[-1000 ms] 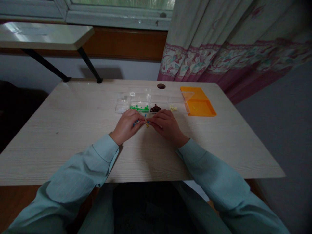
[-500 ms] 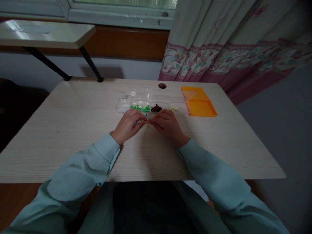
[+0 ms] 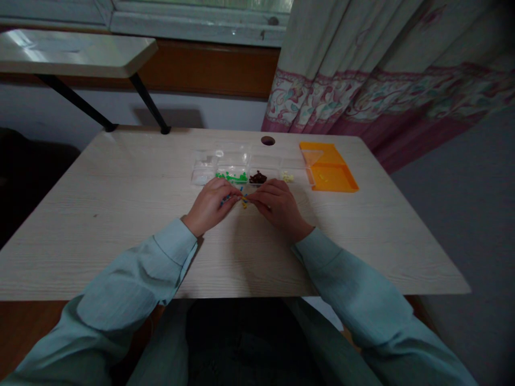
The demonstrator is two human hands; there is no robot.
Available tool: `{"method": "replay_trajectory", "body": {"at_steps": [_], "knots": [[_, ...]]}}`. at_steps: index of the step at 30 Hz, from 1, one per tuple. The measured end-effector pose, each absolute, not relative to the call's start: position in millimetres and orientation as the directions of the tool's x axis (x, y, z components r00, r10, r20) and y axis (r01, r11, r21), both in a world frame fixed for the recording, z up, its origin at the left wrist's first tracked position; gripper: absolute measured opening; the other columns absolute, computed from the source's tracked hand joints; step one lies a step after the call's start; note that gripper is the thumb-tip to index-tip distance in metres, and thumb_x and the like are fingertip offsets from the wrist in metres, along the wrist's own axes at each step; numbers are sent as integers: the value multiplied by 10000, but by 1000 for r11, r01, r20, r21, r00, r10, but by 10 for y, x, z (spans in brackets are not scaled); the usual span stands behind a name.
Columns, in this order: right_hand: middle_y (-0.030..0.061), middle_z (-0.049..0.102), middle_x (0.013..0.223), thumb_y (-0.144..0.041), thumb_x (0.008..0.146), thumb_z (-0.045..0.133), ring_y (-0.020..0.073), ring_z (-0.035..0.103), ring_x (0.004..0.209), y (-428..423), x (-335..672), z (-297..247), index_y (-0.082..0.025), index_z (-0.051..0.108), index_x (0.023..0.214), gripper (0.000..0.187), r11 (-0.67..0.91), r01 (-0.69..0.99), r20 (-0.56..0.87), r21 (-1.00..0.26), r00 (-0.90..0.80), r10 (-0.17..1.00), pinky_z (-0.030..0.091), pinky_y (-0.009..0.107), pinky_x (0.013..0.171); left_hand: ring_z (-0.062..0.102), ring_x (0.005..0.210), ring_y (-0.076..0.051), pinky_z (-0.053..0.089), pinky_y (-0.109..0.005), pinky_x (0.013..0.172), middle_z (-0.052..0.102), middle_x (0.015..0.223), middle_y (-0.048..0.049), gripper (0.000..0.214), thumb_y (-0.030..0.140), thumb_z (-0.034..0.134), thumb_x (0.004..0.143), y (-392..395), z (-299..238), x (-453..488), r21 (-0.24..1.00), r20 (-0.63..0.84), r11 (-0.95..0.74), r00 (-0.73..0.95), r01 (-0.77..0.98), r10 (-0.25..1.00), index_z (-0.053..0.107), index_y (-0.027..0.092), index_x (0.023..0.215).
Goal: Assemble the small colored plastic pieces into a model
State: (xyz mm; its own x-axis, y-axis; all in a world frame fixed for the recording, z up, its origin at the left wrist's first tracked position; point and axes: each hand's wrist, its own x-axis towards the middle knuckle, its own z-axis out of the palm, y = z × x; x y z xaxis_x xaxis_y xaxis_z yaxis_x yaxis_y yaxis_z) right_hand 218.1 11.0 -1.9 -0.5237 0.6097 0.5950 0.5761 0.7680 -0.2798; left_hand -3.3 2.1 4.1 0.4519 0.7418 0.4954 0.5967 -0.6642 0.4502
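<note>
My left hand (image 3: 214, 204) and my right hand (image 3: 278, 206) meet with their fingertips close together over the middle of the table. Both are closed in a pinch on a small blue-and-yellow piece (image 3: 244, 202), made of tiny parts too small to name. Parts of it show between and under the fingers; the rest is hidden by them. Just beyond my hands lies a clear compartment box (image 3: 233, 156). In it are small green pieces (image 3: 232, 177), a heap of dark brown pieces (image 3: 258, 177) and some pale yellow pieces (image 3: 287, 177).
An orange tray (image 3: 336, 177) with a few yellow bits lies to the right of the clear box. A round hole (image 3: 267, 140) pierces the table near its back edge. A raised shelf (image 3: 80, 56) on black legs stands at the back left, and a curtain (image 3: 322, 69) hangs behind.
My hands stay in nearly the same place, pinching the small blue-and-yellow piece. The view has shifted very slightly; the boxes and pieces have not visibly moved.
</note>
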Motion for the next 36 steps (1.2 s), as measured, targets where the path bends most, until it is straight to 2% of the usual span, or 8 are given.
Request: {"method": "replay_trajectory", "body": {"at_steps": [4,9,14,21,25,31,36], "knots": [[44,705,852,-306,917,570,203,576,905,134,2242,13,-260,746,913,182,748,601,613,-281,-487,622,427,378,850,541,873,-195,439,-349,806,607,867,-68,229,329,482,955,39,29,-64,418,509,-669,452,614,733,653,177,944],[41,694,831,-338,920,562,205,582,855,207,2438,132,-261,740,903,194,677,673,674,-297,-354,648,428,388,825,536,860,-201,422,-358,796,617,880,-70,225,328,486,947,66,-7,-108,342,485,-673,490,656,724,661,186,936],[36,691,815,-389,921,553,211,588,833,326,2737,243,-254,731,879,227,561,772,711,-299,-212,671,420,409,844,530,833,-198,404,-347,752,624,871,-69,248,339,483,945,64,-12,-111,295,471,-687,524,664,710,673,181,920],[48,705,871,-401,928,500,234,587,915,434,3165,301,-245,733,895,283,333,901,698,-277,-49,714,391,441,916,524,853,-198,402,-347,766,634,893,-75,246,322,487,943,69,-36,-126,279,456,-705,556,652,694,681,171,940],[77,717,917,-357,909,508,256,584,954,466,3395,276,-224,741,877,271,185,933,661,-307,70,747,382,449,913,522,840,-195,395,-346,761,633,872,-66,244,330,490,942,70,-39,-126,272,455,-704,557,656,695,682,179,932],[85,719,959,-342,871,538,290,536,1012,485,3601,179,-208,749,896,251,-123,933,544,-338,300,784,368,459,878,518,818,-192,393,-344,742,627,852,-61,243,330,495,941,64,-35,-114,258,463,-707,558,658,688,685,179,924],[113,704,996,-359,854,564,289,518,991,504,3650,90,-201,752,905,251,-232,924,428,-304,350,833,371,448,833,522,829,-194,399,-346,746,633,863,-61,234,322,502,936,57,-33,-118,263,473,-716,560,647,680,686,179,935]]}}
